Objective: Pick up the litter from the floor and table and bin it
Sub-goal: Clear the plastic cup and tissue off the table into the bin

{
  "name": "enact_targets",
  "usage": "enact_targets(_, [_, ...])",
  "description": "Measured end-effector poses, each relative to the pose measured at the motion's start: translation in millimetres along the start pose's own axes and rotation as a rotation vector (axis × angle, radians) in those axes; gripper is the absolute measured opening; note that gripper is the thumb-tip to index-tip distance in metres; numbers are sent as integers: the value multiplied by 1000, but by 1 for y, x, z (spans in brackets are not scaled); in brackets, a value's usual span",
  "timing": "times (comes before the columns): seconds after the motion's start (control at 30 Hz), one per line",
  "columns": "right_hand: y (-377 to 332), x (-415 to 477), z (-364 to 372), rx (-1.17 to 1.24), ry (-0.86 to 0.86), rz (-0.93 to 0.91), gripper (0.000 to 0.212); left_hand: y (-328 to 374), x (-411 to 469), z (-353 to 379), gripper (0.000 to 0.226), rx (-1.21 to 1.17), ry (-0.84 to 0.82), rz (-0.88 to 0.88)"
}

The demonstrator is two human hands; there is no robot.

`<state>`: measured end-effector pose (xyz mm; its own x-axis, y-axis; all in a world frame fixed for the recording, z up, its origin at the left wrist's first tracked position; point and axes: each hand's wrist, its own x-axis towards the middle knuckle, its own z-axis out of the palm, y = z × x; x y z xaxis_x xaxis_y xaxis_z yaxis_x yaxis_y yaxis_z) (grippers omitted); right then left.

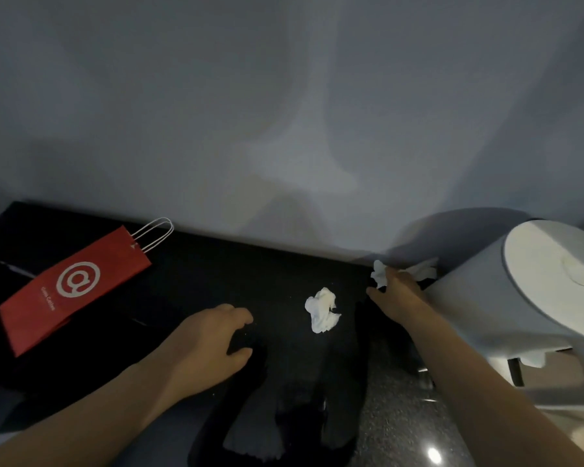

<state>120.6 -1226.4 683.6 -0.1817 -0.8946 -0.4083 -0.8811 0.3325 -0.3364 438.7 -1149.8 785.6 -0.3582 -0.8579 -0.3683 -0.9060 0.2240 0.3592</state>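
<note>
From the head view, the right hand (pixel 397 293) grips a crumpled tissue (pixel 380 273) at the back edge of the table (pixel 216 271). Paper sticks out on either side of the fingers, so it is best bunched in fully before lifting. The bin (pixel 536 298) stands just right of that hand. A second tissue (pixel 321 310) lies to its left, between the hands. The left hand (pixel 213 335) rests relaxed and holds nothing.
</note>
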Motion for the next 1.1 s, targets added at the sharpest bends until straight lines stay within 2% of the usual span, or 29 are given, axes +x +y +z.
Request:
enact_targets(0.1, [-5, -8, 12, -35, 12, -31, 55, -1, 2, 2, 49, 0, 13, -10])
enact_targets(0.23, [-18, -33, 29, 116, -53, -220, 32, 0, -1, 6, 51, -5, 19, -19])
enact_targets(0.3, [-21, -44, 33, 165, -4, -241, 28, 0, -4, 7, 51, -12, 26, -24])
enact_targets(0.4, [-20, -54, 31, 116, 252, -240, 32, -1, -9, 7, 50, -17, 21, -32])
enact_targets(0.43, [-17, -53, 30, 49, 282, -230, 39, -1, -10, 6, 50, -16, 18, -36])
enact_targets(0.5, [-11, -50, 26, -105, 178, -177, 55, -1, -12, 6, 50, -14, 15, -43])
enact_targets(0.57, [-7, -48, 24, -158, 21, -97, 61, -1, -13, 6, 50, -13, 24, -47])
enact_targets(0.63, [-4, -46, 27, -184, -24, -73, 51, -1, -14, 5, 50, -17, 26, -48])
enact_targets(0.7, [-2, -47, 29, -184, -38, -66, 30, -1, -15, 5, 50, -20, 28, -48])
enact_targets(0.77, [-2, -49, 29, -68, -38, -29, 15, -2, -16, 6, 49, -18, 33, -47])
enact_targets(0.87, [-11, -54, 28, 102, 93, -70, 8, -3, -18, 7, 49, -20, 25, -56])
enact_targets(0.97, [-32, -55, 32, 112, 141, -174, 19, -6, -22, 7, 49, -24, 21, -66])
enact_targets(1.1, [-59, -49, 48, -53, 39, -153, 79, -11, -27, 5, 49, -15, 22, -75])
